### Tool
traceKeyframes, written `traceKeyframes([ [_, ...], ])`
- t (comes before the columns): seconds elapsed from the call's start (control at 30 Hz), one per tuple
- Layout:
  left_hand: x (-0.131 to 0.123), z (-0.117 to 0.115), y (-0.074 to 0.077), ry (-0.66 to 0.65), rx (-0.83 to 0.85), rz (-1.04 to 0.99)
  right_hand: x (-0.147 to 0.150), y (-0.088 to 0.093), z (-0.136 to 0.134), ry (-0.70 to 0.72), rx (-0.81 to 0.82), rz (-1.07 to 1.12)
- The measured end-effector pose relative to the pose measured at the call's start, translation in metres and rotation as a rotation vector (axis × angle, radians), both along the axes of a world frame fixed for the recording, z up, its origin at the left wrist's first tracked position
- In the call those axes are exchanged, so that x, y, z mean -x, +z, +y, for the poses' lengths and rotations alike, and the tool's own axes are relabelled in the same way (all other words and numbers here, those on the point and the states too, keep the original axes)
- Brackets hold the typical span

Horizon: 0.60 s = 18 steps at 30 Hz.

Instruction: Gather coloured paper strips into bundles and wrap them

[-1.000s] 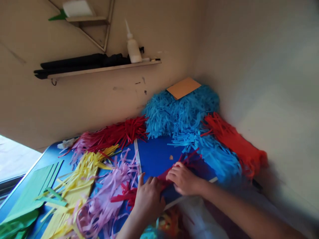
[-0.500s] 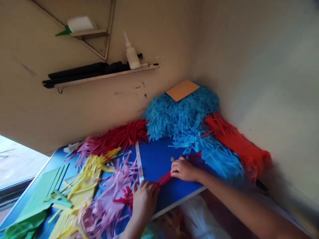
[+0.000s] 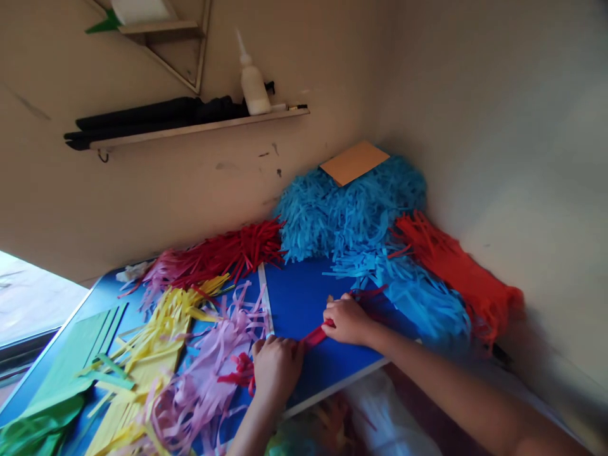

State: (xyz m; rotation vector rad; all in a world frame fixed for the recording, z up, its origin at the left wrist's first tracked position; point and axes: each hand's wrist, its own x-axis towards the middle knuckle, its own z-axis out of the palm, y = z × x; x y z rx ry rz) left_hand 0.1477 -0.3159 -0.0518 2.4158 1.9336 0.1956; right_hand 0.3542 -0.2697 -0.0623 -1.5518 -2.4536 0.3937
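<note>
red fringed strip (image 3: 314,335) spans left hand (image 3: 278,364) and right hand (image 3: 348,321), fingers (image 3: 333,313) of both curled around it.

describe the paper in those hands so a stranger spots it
On the blue table, look near the front edge. The narrow red strip runs between the left hand and right hand. Only it is held; the bigger red bundles lie untouched.

Over the blue table (image 3: 299,285), the left hand (image 3: 278,366) and right hand (image 3: 348,320) grip a crimson paper strip (image 3: 314,336); lilac fringed paper (image 3: 213,361) lies beside, and an orange card (image 3: 355,163) tops a blue fringe pile (image 3: 349,212).
</note>
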Motion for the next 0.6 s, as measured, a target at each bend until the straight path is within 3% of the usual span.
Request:
traceKeyframes([
  [0.17, 0.001, -0.002, 0.003, -0.002, -0.056, 0.001, -0.010, 0.015, -0.002, -0.096, -0.059, -0.021],
  [0.23, 0.002, -0.003, 0.005, -0.089, -0.099, -0.008, -0.016, 0.023, -0.007, -0.121, -0.132, -0.017],
  [0.33, 0.003, -0.003, 0.008, -0.285, -0.131, -0.005, -0.019, 0.025, -0.015, 0.148, -0.246, -0.024],
  [0.43, 0.002, -0.005, 0.011, -0.335, -0.140, -0.021, -0.016, 0.013, -0.016, 0.397, -0.327, -0.086],
  [0.6, -0.004, -0.007, 0.015, -0.325, -0.152, -0.070, -0.013, 0.004, -0.003, 0.413, -0.354, -0.087],
])
